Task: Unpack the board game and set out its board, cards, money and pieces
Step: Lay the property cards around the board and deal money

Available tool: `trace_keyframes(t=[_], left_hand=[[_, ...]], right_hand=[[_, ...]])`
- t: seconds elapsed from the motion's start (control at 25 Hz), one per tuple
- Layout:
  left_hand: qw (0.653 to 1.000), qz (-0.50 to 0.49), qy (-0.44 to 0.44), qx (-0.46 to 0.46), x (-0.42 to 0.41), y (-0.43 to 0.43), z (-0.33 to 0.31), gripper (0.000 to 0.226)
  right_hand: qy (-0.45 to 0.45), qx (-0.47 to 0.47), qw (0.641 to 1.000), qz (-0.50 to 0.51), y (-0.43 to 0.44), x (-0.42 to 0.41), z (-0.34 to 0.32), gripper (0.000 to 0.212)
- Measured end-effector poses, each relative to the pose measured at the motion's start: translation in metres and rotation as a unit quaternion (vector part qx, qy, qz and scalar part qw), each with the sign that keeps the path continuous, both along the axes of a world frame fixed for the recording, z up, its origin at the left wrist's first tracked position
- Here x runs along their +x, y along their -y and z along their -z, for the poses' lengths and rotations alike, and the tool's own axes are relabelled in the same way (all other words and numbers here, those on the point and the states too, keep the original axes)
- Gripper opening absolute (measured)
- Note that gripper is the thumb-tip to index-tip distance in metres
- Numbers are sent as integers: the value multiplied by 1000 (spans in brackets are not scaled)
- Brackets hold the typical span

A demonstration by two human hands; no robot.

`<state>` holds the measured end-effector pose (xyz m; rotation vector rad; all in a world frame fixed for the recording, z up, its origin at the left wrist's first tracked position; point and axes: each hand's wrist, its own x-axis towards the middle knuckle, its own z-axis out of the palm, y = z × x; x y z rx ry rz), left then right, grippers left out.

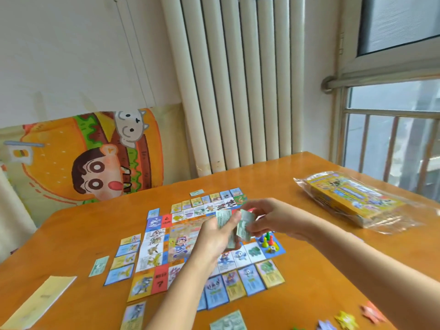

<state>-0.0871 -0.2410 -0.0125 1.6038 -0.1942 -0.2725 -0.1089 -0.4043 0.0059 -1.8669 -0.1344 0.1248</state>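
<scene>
The colourful game board (157, 244) lies flat on the orange table (71, 234), ringed by several property cards (123, 258). Above the board my left hand (214, 232) grips a stack of pale green paper money (223, 217). My right hand (269, 217) pinches one green bill (245, 225) beside that stack. Several coloured pawns (267, 239) and a die stand on the board's blue corner. Single bills lie at the left (98, 266), far side (197, 192) and near edge (228, 321).
The game's yellow box in its clear plastic bag (352, 198) lies at the table's right. A pale yellow sheet (40, 301) lies at the near left. Star-shaped paper pieces (347, 319) sit at the near right edge. A radiator and a cartoon cushion stand behind the table.
</scene>
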Motion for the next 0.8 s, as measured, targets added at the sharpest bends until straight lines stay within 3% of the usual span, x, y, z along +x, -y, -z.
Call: trace_keyframes(t=[0.12, 0.2, 0.32, 0.4, 0.52, 0.64, 0.8], left_hand=[[999, 31, -41, 7, -10, 9, 11, 40], [998, 42, -51, 4, -16, 18, 16, 32], [998, 53, -25, 31, -19, 31, 18, 19], [992, 86, 7, 89, -20, 38, 16, 20], [985, 116, 8, 129, -21, 52, 12, 26], [992, 79, -12, 102, -9, 70, 10, 19], [986, 14, -161, -52, 22, 85, 16, 16]], right_hand=[[-15, 60, 997, 43, 18, -18, 10, 31], [-13, 66, 996, 56, 28, -28, 15, 25], [3, -107, 994, 29, 43, -40, 21, 21], [15, -250, 968, 15, 50, -41, 23, 15], [55, -330, 942, 21, 62, -36, 25, 11], [26, -314, 947, 58, 87, -18, 21, 12], [-25, -234, 944, 232, 138, 36, 23, 17]])
